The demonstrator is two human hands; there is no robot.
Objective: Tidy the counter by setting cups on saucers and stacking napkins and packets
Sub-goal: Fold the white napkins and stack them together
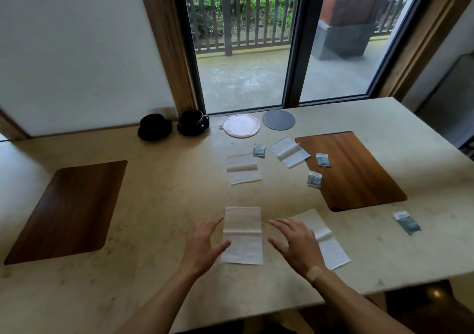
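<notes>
Two hands, left hand (205,244) and right hand (295,244) (fingers released), flank a napkin (242,235); packets (314,178) scattered beyond.

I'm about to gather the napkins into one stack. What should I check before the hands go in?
1. Left hand free: ok, open beside the nearest napkin.
2. Right hand free: ok, open, holding nothing.
3. Nearest napkin unobstructed: ok, flat between the hands.
4. Second napkin reachable: ok, partly under the right hand.
5. Far napkins clear of packets: not ok, one packet lies close to the far right napkin.
6. Cups on saucers: ok.
</notes>
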